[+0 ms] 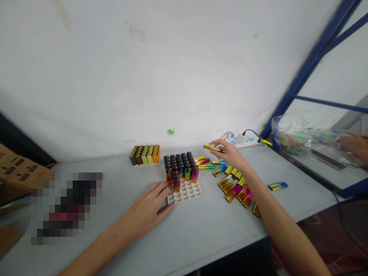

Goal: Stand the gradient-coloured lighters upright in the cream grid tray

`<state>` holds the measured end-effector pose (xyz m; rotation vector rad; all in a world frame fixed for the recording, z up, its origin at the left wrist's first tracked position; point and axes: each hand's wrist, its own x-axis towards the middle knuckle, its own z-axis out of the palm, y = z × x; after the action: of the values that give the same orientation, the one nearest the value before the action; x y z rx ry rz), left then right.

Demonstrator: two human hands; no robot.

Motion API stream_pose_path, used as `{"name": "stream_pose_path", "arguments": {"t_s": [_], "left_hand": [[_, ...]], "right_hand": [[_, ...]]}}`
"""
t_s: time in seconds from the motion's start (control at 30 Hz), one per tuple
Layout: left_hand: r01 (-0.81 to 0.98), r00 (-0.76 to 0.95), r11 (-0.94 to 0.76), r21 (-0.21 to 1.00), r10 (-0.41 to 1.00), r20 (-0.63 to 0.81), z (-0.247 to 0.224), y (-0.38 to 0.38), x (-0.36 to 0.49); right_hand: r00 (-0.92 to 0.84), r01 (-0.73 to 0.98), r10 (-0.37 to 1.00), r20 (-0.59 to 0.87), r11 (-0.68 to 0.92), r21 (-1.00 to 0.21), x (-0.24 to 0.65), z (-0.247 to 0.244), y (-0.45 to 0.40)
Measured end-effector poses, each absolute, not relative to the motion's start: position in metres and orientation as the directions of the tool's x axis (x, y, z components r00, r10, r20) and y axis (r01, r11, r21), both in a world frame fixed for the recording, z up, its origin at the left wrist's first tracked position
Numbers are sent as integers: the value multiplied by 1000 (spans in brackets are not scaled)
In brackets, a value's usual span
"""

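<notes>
A white tray (pixel 186 194) with rows of small square sockets lies in the middle of the table. Black-topped lighters (pixel 179 163) in shiny colours stand upright in its back rows, and a red one (pixel 176 186) stands nearer the front left. My left hand (pixel 155 197) grips the tray's left side, thumb at the front corner and fingers beside the lighters. Raised over the table to the right of the tray, my right hand (pixel 228 152) pinches a gold lighter (pixel 212 148), held roughly level. Below and beside it, loose metallic lighters (pixel 230 184) lie flat in a heap.
Another block of green, brown and yellow lighters (pixel 145 154) stands back left. Against the wall sits a power strip (pixel 244 140) with cables. A cardboard box (pixel 20 168) is at far left. Beyond a blue frame (pixel 304 73), another person's hand (pixel 355 145) is near plastic bags (pixel 304 134).
</notes>
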<state>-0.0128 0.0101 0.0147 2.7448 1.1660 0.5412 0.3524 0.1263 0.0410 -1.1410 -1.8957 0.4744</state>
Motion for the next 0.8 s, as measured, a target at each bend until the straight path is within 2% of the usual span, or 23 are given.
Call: {"name": "stream_pose_path", "arguments": {"t_s": [0.07, 0.2, 0.37, 0.67, 0.73, 0.8], "left_hand": [[673, 645, -701, 235, 712, 278, 14, 10, -13], [672, 648, -703, 233, 711, 274, 12, 11, -14], [672, 648, -704, 232, 710, 277, 10, 11, -14], [685, 640, -699, 205, 713, 286, 13, 9, -12], [691, 635, -696, 195, 713, 296, 13, 8, -12], [697, 630, -692, 190, 716, 299, 14, 7, -11]], "right_hand": [[-159, 389, 871, 464, 487, -782, 345, 49, 118], [-127, 138, 927, 353, 369, -919, 326, 58, 105], [-122, -69, 954, 274, 267, -961, 309, 55, 100], [-262, -261, 923, 281, 212, -942, 284, 73, 73], [-249, -248, 937, 246, 184, -951, 277, 73, 66], [-174, -154, 953, 250, 224, -962, 271, 69, 63]]}}
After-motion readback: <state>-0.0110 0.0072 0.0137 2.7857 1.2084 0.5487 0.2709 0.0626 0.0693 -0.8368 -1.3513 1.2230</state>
